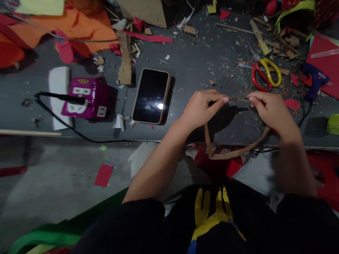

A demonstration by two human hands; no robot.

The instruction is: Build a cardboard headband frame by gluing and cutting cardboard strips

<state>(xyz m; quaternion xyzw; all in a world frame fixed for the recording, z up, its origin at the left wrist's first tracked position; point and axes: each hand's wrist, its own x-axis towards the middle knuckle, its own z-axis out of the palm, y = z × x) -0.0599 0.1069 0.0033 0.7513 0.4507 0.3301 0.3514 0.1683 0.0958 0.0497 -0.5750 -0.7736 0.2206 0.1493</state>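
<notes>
- Pinching a bent cardboard strip (230,155) between thumb and fingers: left hand (202,107) and right hand (275,111).
- Apparent step: shaping.
- Next move likely needs even pressure.

Left hand (202,107) points to two o'clock, right hand (274,111) to ten, both pinching; bare forearms (159,162) reach roughly towards twelve.
</notes>
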